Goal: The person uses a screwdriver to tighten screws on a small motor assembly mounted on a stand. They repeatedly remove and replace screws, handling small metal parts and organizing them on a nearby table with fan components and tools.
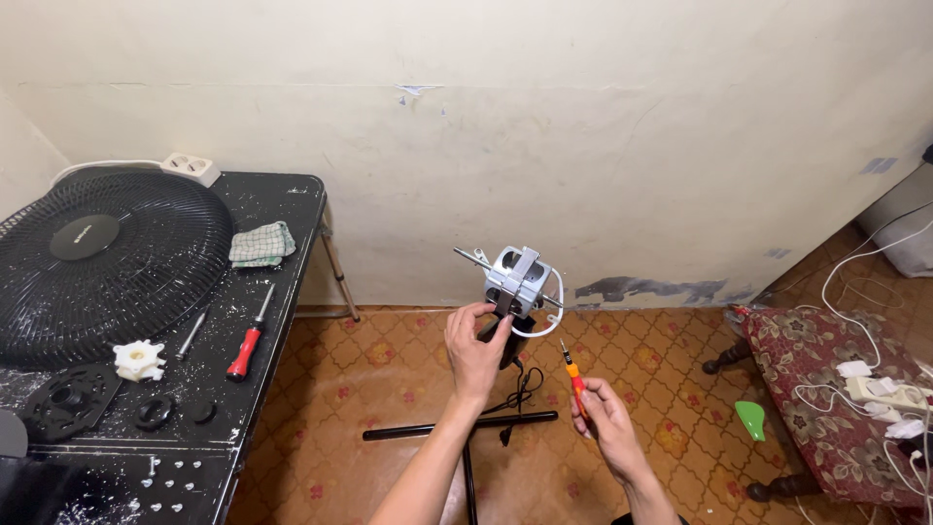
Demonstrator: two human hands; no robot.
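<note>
The right hand point(607, 420) sits lowest and nearest, fingers closed around a small orange-handled screwdriver point(574, 379) whose tip points up toward the fan motor point(520, 277). The left hand point(476, 345) is closed on the dark neck just under that motor, holding it upright above the floor. The motor is a silver metal block with a thin shaft sticking out to the left and a white wire point(549, 316) looping down its right side. Below the hands a black cord hangs toward the black stand bars point(457, 428), which lie crossed on the floor.

The floor point(389, 369) is orange-brown with a repeating flower pattern. The wall point(583, 126) behind is cream, stained, with paint peeled off near its base.

At left stands a black folding table point(282, 199), dusty and flecked white. On it lie a black fan grille point(107, 262), a white plastic nut point(139, 360), a black ribbed disc point(68, 399), two small black rings, a red-handled screwdriver point(248, 345), a slimmer grey tool beside it, a green-checked cloth point(262, 243), a white power strip point(190, 167) at the far edge, and a scatter of small screws point(170, 476) near the front.

At right, well apart from the hands, a low stool with red patterned cushion point(826, 379) carries white cables and plugs point(884, 389); a green plastic piece point(749, 418) lies beside it.
</note>
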